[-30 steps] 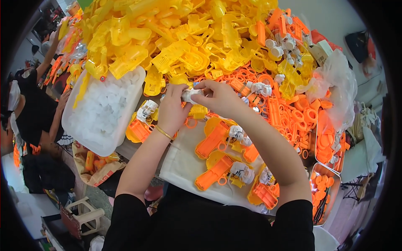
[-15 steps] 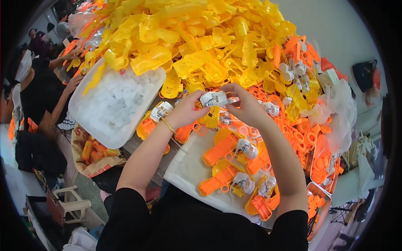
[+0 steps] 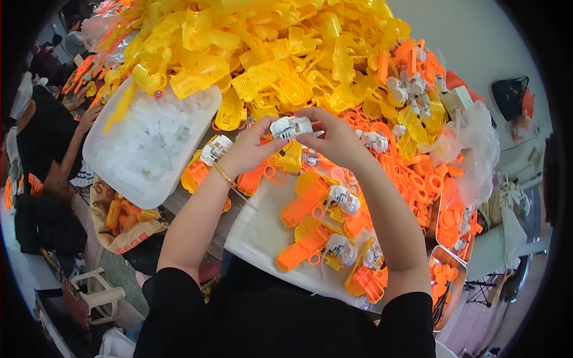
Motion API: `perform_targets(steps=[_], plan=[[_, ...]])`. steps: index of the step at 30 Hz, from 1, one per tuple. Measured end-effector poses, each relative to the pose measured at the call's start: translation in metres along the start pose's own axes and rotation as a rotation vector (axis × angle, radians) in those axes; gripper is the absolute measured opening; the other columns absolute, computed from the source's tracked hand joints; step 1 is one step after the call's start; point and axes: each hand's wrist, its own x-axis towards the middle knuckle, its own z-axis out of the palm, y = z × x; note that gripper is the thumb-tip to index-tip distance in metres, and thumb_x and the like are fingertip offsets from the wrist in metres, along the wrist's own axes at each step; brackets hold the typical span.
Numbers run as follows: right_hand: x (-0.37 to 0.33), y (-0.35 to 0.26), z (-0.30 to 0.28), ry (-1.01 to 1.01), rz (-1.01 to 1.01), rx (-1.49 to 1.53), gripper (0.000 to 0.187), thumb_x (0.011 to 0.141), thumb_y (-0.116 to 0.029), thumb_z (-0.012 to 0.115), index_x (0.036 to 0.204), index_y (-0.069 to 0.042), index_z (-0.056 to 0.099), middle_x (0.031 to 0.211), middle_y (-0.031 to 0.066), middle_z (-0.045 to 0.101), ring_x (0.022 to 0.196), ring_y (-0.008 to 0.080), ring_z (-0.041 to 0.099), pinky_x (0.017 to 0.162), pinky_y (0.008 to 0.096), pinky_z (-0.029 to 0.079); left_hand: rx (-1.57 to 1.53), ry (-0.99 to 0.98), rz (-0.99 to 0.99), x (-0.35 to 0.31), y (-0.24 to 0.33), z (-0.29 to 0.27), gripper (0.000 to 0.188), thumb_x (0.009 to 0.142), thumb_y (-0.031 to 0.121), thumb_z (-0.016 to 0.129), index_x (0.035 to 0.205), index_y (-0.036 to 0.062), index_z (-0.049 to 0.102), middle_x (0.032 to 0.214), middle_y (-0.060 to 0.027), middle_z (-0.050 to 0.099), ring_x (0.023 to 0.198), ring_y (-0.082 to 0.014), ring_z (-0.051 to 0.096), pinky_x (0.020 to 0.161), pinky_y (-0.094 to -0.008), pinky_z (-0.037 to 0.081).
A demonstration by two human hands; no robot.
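Both hands hold a small white plastic mechanism [image 3: 290,127] in front of me, over the far edge of a white padded cloth [image 3: 253,224]. My left hand [image 3: 253,146] pinches its left end between thumb and fingers. At its other end, my right hand [image 3: 334,140] closes on it and hides part of that end. Below lie several orange-and-yellow toy gun shells [image 3: 305,246], each with a similar white mechanism [image 3: 342,249] in or beside it. Another such shell [image 3: 198,172], with a white unit on top, lies by my left wrist.
A huge heap of yellow plastic shells [image 3: 268,80] rises behind my hands. At left stands a white tub [image 3: 95,146] of translucent pieces. Orange rings and parts [image 3: 418,188] pile up at right, near metal trays [image 3: 439,253]. A co-worker's arm [image 3: 71,140] reaches in at far left.
The whole view has shifted slightly, so everything sits a little further left and up. Both hands still hold the white mechanism, which has turned a little; the orange bit by my right fingers no longer shows.
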Motion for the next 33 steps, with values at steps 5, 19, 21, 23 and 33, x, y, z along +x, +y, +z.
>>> perform_targets(steps=[5, 19, 21, 23, 33], plan=[[-0.013, 0.011, 0.009, 0.044, 0.182, 0.196, 0.045, 0.084, -0.017, 0.067, 0.123, -0.001, 0.05, 0.107, 0.0096, 0.058, 0.082, 0.0135, 0.062, 0.069, 0.0258, 0.053, 0.542, 0.073, 0.085, -0.01, 0.019, 0.002, 0.045, 0.077, 0.005, 0.062, 0.119, 0.0054, 0.047, 0.094, -0.0074, 0.058, 0.095, -0.0259, 0.054, 0.095, -0.0372, 0.038], [-0.017, 0.012, 0.024, 0.1, 0.131, 0.27, 0.044, 0.083, -0.02, 0.068, 0.121, -0.005, 0.052, 0.105, 0.0068, 0.057, 0.075, 0.0117, 0.06, 0.065, 0.0235, 0.05, 0.537, 0.476, 0.278, -0.032, 0.04, 0.007, 0.039, 0.076, 0.013, 0.067, 0.11, 0.0014, 0.051, 0.1, -0.0124, 0.051, 0.092, -0.0264, 0.053, 0.085, -0.0366, 0.044], [-0.009, 0.007, 0.026, 0.148, -0.122, -0.035, 0.043, 0.082, -0.019, 0.069, 0.12, -0.005, 0.053, 0.105, 0.0063, 0.058, 0.075, 0.0112, 0.058, 0.065, 0.0242, 0.049, 0.495, 0.07, 0.175, -0.022, 0.055, -0.002, 0.04, 0.075, 0.015, 0.069, 0.109, 0.0012, 0.053, 0.098, -0.0097, 0.053, 0.092, -0.0222, 0.055, 0.081, -0.0332, 0.047], [-0.003, 0.003, 0.03, 0.136, -0.147, -0.072, 0.04, 0.083, -0.017, 0.068, 0.118, -0.004, 0.055, 0.105, 0.0067, 0.058, 0.08, 0.0115, 0.059, 0.067, 0.0254, 0.05, 0.419, 0.04, 0.04, -0.012, 0.043, -0.017, 0.041, 0.076, 0.015, 0.069, 0.11, 0.0013, 0.052, 0.099, -0.0092, 0.054, 0.091, -0.0212, 0.056, 0.08, -0.0315, 0.047], [0.003, 0.005, 0.047, 0.247, -0.009, 0.53, 0.034, 0.086, -0.017, 0.063, 0.114, 0.0, 0.055, 0.105, 0.0072, 0.06, 0.083, 0.0129, 0.062, 0.07, 0.0267, 0.05, -0.172, 0.146, -0.084, -0.014, 0.001, -0.025, 0.032, 0.084, 0.01, 0.063, 0.112, 0.0027, 0.049, 0.106, -0.005, 0.06, 0.093, -0.0087, 0.056, 0.079, -0.0247, 0.046]])
